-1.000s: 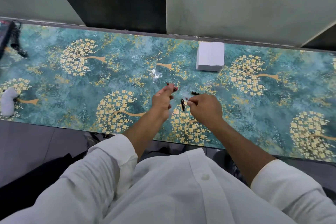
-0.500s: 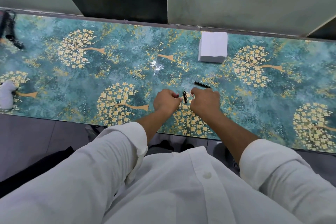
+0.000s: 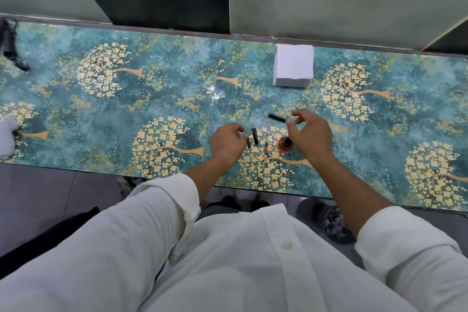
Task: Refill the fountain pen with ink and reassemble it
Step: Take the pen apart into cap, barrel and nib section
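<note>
Pen parts lie on the teal, flower-patterned table top (image 3: 177, 114). A short black pen part (image 3: 254, 135) lies between my hands, and a thin red piece (image 3: 266, 147) lies right of it. A small ink bottle with reddish ink (image 3: 284, 146) stands partly under my right hand (image 3: 312, 135). That hand hovers with its fingers apart and holds nothing. Its fingertips are close to a long black pen part (image 3: 276, 117). My left hand (image 3: 226, 145) rests curled on the table, its fingertips against a small dark piece (image 3: 248, 143). Whether it grips that piece is unclear.
A white paper block (image 3: 293, 66) stands near the back edge. A black coiled cable (image 3: 10, 43) lies at the far left, with a white object (image 3: 7, 137) at the left edge. The table's front edge is just under my forearms.
My right hand has lifted and opened, moving right toward the long black part and uncovering the ink bottle and the red piece. My left hand has come down onto the table.
</note>
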